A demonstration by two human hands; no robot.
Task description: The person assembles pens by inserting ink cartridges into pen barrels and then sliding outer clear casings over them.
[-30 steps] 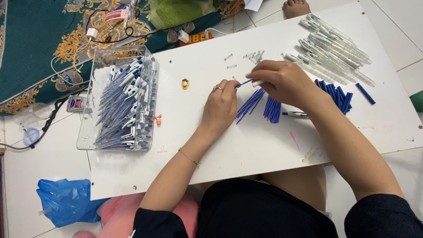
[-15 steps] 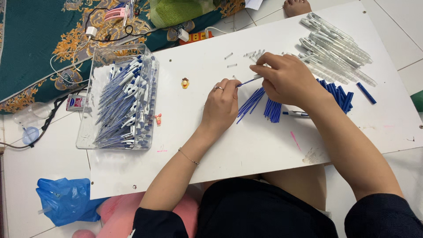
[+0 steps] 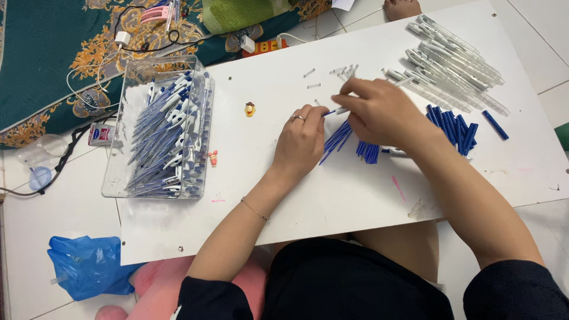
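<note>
My left hand (image 3: 303,139) rests on the white board (image 3: 332,195) and pinches the blue end of a pen refill (image 3: 335,111). My right hand (image 3: 379,112) grips the other end of the same piece, where a clear pen barrel pokes out toward the upper right. Under my hands lie loose blue refills (image 3: 338,136) and a short bundle of blue parts (image 3: 368,152). A pile of clear pen barrels (image 3: 456,59) lies at the far right. Small metal springs (image 3: 341,71) are scattered above my hands.
A clear plastic tray (image 3: 112,154) holding several finished blue-and-white pens stands at the left. Blue caps (image 3: 453,127) lie right of my right hand. Two tiny figurines (image 3: 250,109) sit on the board. A blue plastic bag (image 3: 89,266), cables and a patterned teal cloth (image 3: 47,53) lie on the floor.
My right hand has moved slightly up and left, drawing the barrel end toward the springs. My left hand stays in place, holding the refill tip.
</note>
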